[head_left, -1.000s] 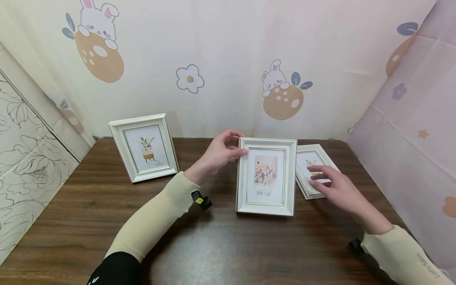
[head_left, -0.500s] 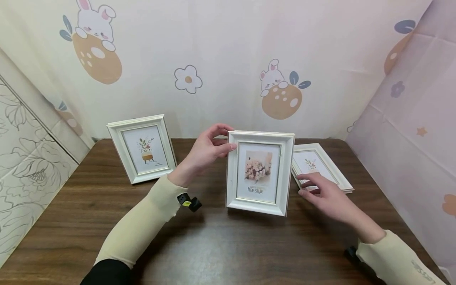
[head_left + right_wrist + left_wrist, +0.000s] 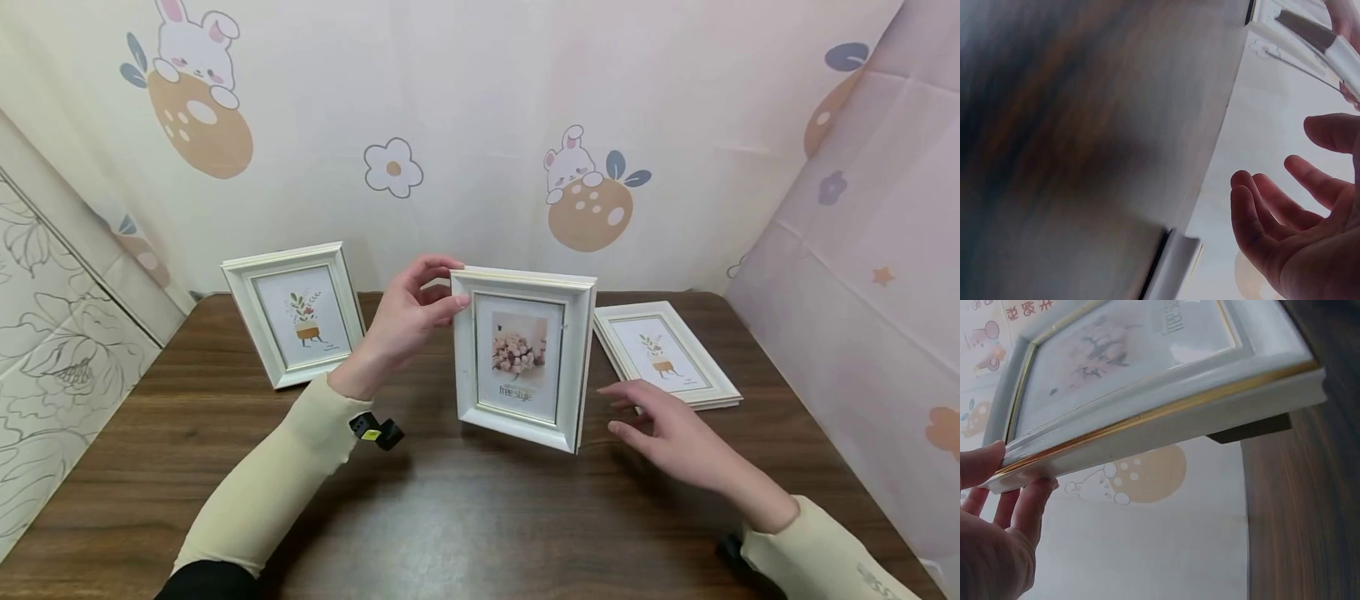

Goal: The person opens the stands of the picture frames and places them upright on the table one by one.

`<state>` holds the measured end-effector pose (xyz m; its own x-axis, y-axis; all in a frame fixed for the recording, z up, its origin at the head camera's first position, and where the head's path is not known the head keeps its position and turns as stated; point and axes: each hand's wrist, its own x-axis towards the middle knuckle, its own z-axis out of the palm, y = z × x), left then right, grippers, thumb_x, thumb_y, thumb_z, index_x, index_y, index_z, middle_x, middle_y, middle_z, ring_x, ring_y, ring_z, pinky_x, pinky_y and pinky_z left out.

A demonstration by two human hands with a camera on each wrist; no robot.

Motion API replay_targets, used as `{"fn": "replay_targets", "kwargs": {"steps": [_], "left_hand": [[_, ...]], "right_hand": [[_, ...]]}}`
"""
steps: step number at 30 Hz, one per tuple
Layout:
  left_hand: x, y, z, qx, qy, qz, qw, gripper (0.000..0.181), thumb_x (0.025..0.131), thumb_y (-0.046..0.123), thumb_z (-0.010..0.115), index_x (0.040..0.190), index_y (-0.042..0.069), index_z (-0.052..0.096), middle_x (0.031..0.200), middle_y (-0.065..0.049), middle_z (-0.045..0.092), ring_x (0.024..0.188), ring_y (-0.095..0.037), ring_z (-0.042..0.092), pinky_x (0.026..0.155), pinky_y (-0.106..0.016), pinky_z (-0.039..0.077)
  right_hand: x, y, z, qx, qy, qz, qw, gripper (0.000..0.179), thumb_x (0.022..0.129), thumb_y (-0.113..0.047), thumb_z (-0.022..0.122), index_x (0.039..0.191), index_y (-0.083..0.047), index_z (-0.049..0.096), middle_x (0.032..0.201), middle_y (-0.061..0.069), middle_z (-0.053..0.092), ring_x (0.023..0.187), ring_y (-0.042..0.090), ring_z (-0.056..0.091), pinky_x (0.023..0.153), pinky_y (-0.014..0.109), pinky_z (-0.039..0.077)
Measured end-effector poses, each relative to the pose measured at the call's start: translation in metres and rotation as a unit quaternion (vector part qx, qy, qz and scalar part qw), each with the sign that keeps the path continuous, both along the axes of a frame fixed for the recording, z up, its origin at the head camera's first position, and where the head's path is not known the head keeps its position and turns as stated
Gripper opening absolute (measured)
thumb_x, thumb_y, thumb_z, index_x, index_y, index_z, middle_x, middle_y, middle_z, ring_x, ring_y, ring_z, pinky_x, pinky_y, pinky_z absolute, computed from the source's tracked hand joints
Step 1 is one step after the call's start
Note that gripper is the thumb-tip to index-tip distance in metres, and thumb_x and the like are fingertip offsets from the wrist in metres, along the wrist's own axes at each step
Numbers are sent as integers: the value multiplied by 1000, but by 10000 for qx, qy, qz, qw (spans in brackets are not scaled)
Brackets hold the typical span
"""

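My left hand point(image 3: 408, 321) pinches the upper left corner of a white picture frame point(image 3: 465, 367), thumb on the front and fingers behind. This frame shows a flower bouquet and the words "free style", and it leans slightly, its right side lower. In the left wrist view a dark stand leg point(image 3: 1254, 429) sticks out from its back. My right hand point(image 3: 667, 429) holds nothing; its fingers are loosely bent, right of the held frame. Just behind that hand a second picture frame point(image 3: 716, 379) with a potted-plant print lies flat, face up.
A third white picture frame point(image 3: 348, 308), also with a plant print, stands upright at the back left of the brown wooden table point(image 3: 450, 533). Behind the table hangs a curtain point(image 3: 480, 208) with rabbit prints; another curtain point(image 3: 855, 308) closes off the right side.
The left hand has moved left and slightly up with the picture frame, which now turns and tilts more. The right hand has drawn back from over the flat frame, toward the left and front.
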<state>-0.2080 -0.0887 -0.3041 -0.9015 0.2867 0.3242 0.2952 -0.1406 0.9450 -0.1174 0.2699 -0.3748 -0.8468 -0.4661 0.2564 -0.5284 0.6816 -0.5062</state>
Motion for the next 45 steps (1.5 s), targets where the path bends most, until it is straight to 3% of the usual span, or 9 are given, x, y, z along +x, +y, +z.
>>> {"fn": "replay_targets", "kwargs": {"steps": [7,13,17,25,28,31,34,39,45], "left_hand": [[2,-12,2,118,166,44,9998,37,91,-6,67,122,11,58,122,-13,59,103,-27,61,77,-37,58],[3,-19,1,233,414,-51,9989,38,91,-9,65,116,19,62,120,-12,61,103,-27,60,78,-34,57],[2,-23,-2,394,466,-182,9980,42,91,-11,63,111,25,64,118,-9,61,103,-25,60,78,-33,58],[-1,-27,-8,949,389,-685,9924,38,93,-10,62,108,24,67,112,-6,61,97,-19,61,74,-31,58],[-2,-27,-10,1172,388,-966,9876,26,90,5,73,108,23,67,111,-6,62,95,-18,61,73,-29,58],[-3,-28,-12,1368,419,-1242,9819,25,85,18,79,107,22,67,111,-7,65,94,-18,61,73,-28,58],[-4,-28,-13,1686,393,-1644,9711,23,86,16,76,107,20,68,111,-9,68,95,-20,65,74,-29,57],[-5,-28,-14,2232,298,-2301,9468,23,89,6,71,109,17,68,110,-11,67,95,-25,69,84,-37,57],[-6,-28,-14,2339,329,-2528,9382,21,91,5,68,109,16,69,111,-11,67,95,-24,69,89,-41,55]], "right_hand": [[8,-9,0,-150,-214,198,9995,38,92,-10,72,128,-14,59,126,3,63,102,23,66,79,35,56],[13,-16,-1,-124,-212,308,9992,38,92,-12,72,128,-15,60,126,0,61,99,19,66,76,34,56],[16,-21,-1,-55,-194,372,9991,38,92,-12,72,128,-17,60,125,-2,61,99,17,65,75,34,55],[15,-38,2,-107,-151,561,9983,41,93,-14,72,131,-23,59,132,-5,57,107,18,63,80,36,55],[13,-45,3,-193,-90,654,9976,43,92,-12,73,131,-23,59,132,-4,57,107,17,63,78,36,54],[11,-53,5,-252,-28,720,9971,43,91,-11,73,131,-22,59,131,-5,57,107,17,62,76,35,54],[10,-59,6,-290,-43,769,9966,44,91,-13,73,131,-23,58,131,-8,57,108,18,62,75,35,54],[7,-72,7,-383,-97,851,9956,45,92,-14,73,132,-23,58,132,-9,56,108,18,62,81,37,54],[3,-86,7,-696,-7,867,9938,46,93,-14,72,135,-20,56,132,-6,56,110,19,61,84,39,54]]}}
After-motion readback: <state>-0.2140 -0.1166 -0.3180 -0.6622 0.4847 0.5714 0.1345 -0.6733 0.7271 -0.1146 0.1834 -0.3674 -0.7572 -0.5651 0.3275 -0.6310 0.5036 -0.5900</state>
